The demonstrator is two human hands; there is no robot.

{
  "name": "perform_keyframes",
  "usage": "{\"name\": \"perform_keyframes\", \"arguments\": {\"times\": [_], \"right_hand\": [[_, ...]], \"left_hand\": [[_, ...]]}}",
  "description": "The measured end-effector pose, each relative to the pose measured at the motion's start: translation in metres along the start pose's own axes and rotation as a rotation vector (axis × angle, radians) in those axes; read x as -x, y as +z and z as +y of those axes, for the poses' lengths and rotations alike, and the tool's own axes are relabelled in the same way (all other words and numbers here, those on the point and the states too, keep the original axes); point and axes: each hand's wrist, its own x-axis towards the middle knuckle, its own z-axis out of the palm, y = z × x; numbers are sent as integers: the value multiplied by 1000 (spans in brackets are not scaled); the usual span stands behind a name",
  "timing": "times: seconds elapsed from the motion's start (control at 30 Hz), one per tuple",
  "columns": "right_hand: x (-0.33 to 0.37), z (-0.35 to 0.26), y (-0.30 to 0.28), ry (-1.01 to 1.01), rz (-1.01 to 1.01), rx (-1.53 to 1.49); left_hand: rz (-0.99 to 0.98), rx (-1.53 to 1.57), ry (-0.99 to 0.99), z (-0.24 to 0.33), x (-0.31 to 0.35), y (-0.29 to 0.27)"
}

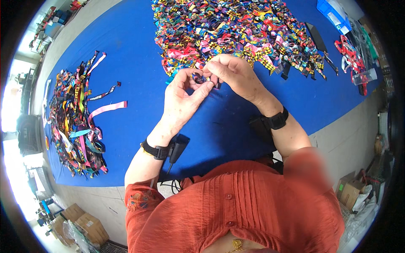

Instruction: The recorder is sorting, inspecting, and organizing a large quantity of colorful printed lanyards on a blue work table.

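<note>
Both my hands are raised over the blue-covered table (164, 122), in front of a large heap of strips. My left hand (185, 97) pinches a small, dark, multicoloured fabric strap (198, 78), bunched into a loop, between thumb and fingers. Bent over from the other side, my right hand (238, 78) has its fingertips closed at the same strap. A dark end of it hangs below the fingertips, and the fingers hide the rest. Just beyond my hands lies the broad heap of looped patterned straps (228, 33), in red, yellow, blue, pink and black.
Loose patterned straps (76, 122) are piled at the table's left, several ends sticking out rightward. At the far right are a blue plastic bin (333, 17), red straps (352, 57) and a clear container (365, 76). A black device (179, 147) lies by my left wrist. Cardboard boxes (90, 225) stand on the floor.
</note>
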Motion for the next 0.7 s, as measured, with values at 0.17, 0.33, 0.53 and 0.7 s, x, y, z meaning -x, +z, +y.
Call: {"name": "perform_keyframes", "arguments": {"times": [0.17, 0.33, 0.53, 0.7], "right_hand": [[1, -4, -2, -48, 47, -64], [-4, 9, -11, -123, 146, -10], [3, -4, 2, 97, -44, 130], [2, 1, 2, 14, -107, 128]], "left_hand": [[-24, 171, -221, -2, -4, -13], [-23, 395, -214, 8, -7, -6], [-150, 347, -220, -1, -4, -11], [-183, 288, -231, -4, -3, -10]]}}
